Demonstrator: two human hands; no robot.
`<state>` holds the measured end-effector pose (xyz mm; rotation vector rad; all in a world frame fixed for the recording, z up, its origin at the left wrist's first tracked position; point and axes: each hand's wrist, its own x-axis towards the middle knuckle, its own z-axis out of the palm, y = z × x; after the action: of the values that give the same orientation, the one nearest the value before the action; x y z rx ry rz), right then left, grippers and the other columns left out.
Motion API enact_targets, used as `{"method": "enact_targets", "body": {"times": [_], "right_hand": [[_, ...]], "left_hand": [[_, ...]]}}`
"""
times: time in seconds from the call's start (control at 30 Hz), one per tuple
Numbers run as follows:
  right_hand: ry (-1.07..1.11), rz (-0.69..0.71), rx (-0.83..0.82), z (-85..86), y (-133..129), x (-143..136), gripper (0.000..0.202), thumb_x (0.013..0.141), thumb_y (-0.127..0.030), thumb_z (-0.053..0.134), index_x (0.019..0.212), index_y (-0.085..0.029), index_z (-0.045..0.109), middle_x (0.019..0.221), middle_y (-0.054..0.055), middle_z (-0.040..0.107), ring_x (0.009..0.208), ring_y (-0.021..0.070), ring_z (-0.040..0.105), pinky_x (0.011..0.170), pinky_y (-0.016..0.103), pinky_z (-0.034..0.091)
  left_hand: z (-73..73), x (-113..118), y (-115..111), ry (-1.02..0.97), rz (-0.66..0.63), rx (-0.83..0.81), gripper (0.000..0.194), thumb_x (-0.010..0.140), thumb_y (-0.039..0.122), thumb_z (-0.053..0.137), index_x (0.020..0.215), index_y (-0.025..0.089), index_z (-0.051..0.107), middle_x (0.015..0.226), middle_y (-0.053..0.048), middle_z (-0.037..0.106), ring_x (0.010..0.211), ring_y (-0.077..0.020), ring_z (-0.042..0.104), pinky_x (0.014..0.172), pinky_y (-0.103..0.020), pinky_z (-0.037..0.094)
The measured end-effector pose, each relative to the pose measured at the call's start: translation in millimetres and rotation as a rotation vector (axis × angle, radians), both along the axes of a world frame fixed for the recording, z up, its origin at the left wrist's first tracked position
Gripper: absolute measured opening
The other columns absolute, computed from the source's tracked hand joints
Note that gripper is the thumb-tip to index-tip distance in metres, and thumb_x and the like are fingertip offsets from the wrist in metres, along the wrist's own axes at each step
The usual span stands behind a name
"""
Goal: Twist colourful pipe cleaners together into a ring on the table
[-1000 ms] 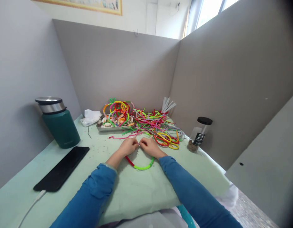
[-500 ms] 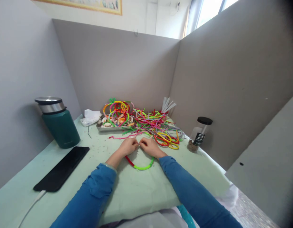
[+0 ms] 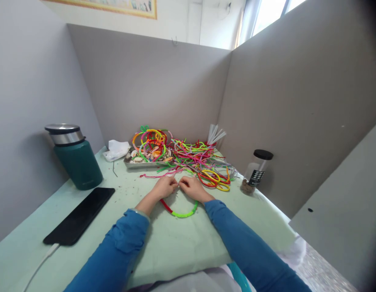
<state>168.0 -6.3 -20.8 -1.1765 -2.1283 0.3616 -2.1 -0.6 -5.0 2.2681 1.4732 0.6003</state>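
Observation:
A curved headband [image 3: 184,215], wrapped in red, lime and darker green pipe cleaner, lies in front of me with its bend towards me. Its red side runs up under my left hand [image 3: 166,187] and its green side under my right hand [image 3: 192,188]. Both hands are closed, fingertips pinched and almost meeting at the far side of the loop. The headband's ends and whatever lies between the fingertips are hidden by the fingers. Just beyond my right hand are scissors [image 3: 217,180] with red and yellow handles.
Behind my hands stands a metal tray [image 3: 145,165] with shells and colourful wrapped loops. Beside it is a heap of pipe cleaners [image 3: 194,153]. A green bottle [image 3: 80,164] and a black phone [image 3: 80,217] are at left, a clear jar [image 3: 254,174] at right. Grey partitions [image 3: 151,77] enclose the table.

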Motion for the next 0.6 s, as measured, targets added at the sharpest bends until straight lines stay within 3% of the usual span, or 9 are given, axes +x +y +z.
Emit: {"method": "enact_targets", "body": {"times": [0.4, 0.6], "right_hand": [[0.0, -0.01, -0.007, 1.7, -1.0, -0.2, 0.015, 0.082, -0.02, 0.051, 0.076, -0.017, 0.064, 0.066, 0.0, 0.062, 0.06, 0.0113, 0.05, 0.069, 0.025, 0.035], [0.008, -0.006, -0.009, -0.5, 0.9, -0.3, 0.013, 0.081, -0.02, 0.052, 0.076, -0.017, 0.064, 0.066, 0.0, 0.062, 0.06, 0.0109, 0.05, 0.064, 0.023, 0.034]], "left_hand": [[4.1, 0.2, -2.5, 0.014, 0.027, -0.019, 0.021, 0.079, 0.028, 0.05, 0.076, 0.016, 0.067, 0.055, 0.0, 0.059, 0.058, -0.0138, 0.052, 0.055, -0.023, 0.032], [-0.4, -0.8, 1.5, 0.007, -0.011, 0.007, 0.023, 0.077, 0.026, 0.048, 0.069, 0.015, 0.066, 0.06, -0.001, 0.061, 0.058, -0.0129, 0.051, 0.055, -0.024, 0.031]]}}
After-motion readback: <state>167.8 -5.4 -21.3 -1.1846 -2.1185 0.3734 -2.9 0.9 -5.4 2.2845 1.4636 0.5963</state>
